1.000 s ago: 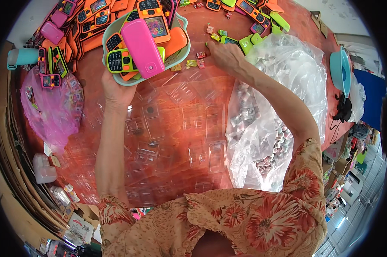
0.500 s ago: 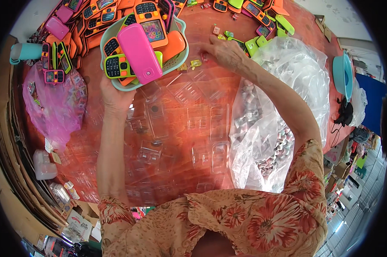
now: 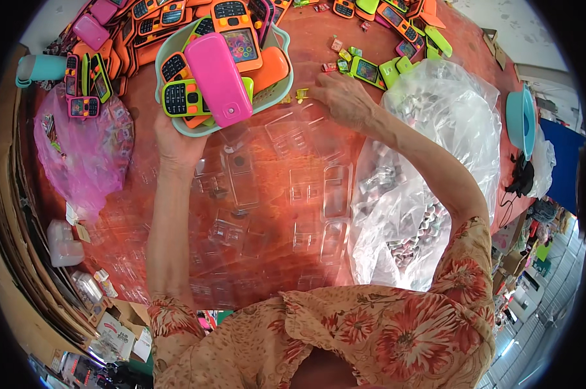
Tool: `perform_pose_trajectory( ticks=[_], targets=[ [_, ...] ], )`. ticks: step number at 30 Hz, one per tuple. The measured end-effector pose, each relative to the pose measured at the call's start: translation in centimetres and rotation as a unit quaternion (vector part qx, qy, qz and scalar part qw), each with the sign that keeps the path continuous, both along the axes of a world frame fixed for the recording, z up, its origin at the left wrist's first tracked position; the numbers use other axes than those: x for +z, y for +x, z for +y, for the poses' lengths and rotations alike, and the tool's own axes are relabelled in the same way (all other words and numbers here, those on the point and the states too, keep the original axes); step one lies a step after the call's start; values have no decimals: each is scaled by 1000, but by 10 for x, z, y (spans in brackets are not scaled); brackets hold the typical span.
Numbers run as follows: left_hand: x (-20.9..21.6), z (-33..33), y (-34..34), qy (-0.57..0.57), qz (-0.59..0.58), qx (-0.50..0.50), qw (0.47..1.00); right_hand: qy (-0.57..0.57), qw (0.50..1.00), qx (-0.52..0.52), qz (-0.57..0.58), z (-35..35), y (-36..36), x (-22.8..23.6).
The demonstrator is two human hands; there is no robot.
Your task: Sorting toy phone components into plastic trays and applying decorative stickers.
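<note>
left fingers (image 3: 162,126) clamp a basket (image 3: 271,97) of keypad-printed toy phones (image 3: 184,98); can't tell if right fingers (image 3: 322,93) meet.

Toy-phone keypad (image 3: 175,98) unreadable; white carton (image 3: 116,338) bears red, black print.

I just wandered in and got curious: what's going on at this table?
A person has both bare hands over a red table. The left hand holds a pale green basket heaped with toy phones. The right hand is beside some small wrapped pieces; I can't tell whether it grips one. Clear plastic trays lie nearer the person, with a clear bag to the right.
</note>
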State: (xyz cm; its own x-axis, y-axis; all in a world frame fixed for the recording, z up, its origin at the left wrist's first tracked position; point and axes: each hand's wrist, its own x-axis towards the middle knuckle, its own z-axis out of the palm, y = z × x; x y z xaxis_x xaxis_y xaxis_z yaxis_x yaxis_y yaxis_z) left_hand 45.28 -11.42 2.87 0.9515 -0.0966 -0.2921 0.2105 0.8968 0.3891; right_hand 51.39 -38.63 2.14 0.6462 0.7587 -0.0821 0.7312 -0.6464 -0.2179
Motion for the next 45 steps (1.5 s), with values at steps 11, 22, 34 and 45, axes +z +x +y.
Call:
perform_pose_trajectory(
  ticks=[11, 22, 34, 45],
  targets=[
    [0, 2, 0, -16, -6, 3, 1000, -8, 988, -138, 73, 51, 9, -3],
    [-5, 10, -3, -97, -80, -57, 990, -78, 976, -197, -59, 30, 46, -14],
    [-3, 13, -15, -83, -74, -54, 992, -11, 990, -118, -81, -39, 52, -6],
    [0, 3, -27, -16, -27, -30, 999, -186, 967, -170, -35, -53, 55, 2]
  ],
)
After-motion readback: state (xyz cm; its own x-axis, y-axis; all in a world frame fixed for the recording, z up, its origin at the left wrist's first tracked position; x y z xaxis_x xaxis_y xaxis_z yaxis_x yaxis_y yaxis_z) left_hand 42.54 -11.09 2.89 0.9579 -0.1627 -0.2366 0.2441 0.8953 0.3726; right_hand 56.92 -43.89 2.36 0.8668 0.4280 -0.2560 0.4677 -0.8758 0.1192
